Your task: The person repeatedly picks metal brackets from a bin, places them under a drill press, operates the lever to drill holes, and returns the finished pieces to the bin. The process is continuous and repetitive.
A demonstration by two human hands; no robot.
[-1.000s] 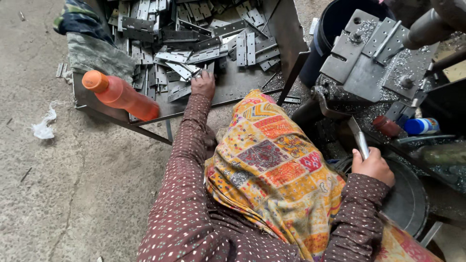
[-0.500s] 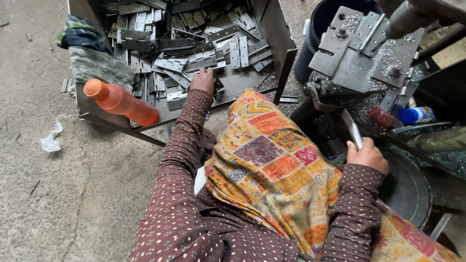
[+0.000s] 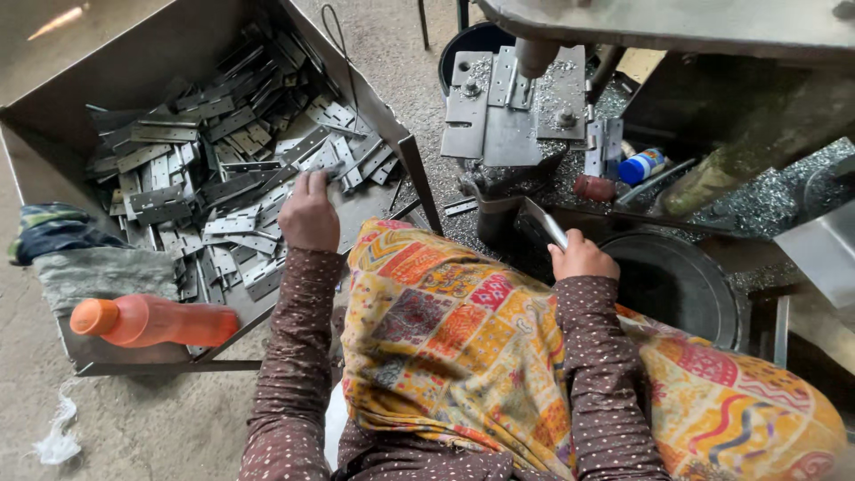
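Observation:
My left hand [image 3: 308,214] reaches into a large metal bin [image 3: 169,53] and rests on a pile of several flat grey metal hinges [image 3: 223,178], fingers curled on one near the bin's front right. My right hand [image 3: 583,256] holds a single metal hinge piece [image 3: 543,223] upright, just in front of a drill press table [image 3: 517,107] covered in metal shavings. Both sleeves are brown with dots. A patterned orange and yellow cloth [image 3: 445,330] lies over my lap.
An orange plastic bottle [image 3: 151,321] lies on the bin's front edge beside folded rags [image 3: 71,254]. A dark round basin [image 3: 672,281] sits right of my right hand. A small blue-capped container [image 3: 641,166] and loose shavings lie by the machine. Concrete floor at left.
The view has tilted up and moved closer to the bin. My left hand stays on the hinges, and my right hand has lifted the hinge piece slightly toward the press.

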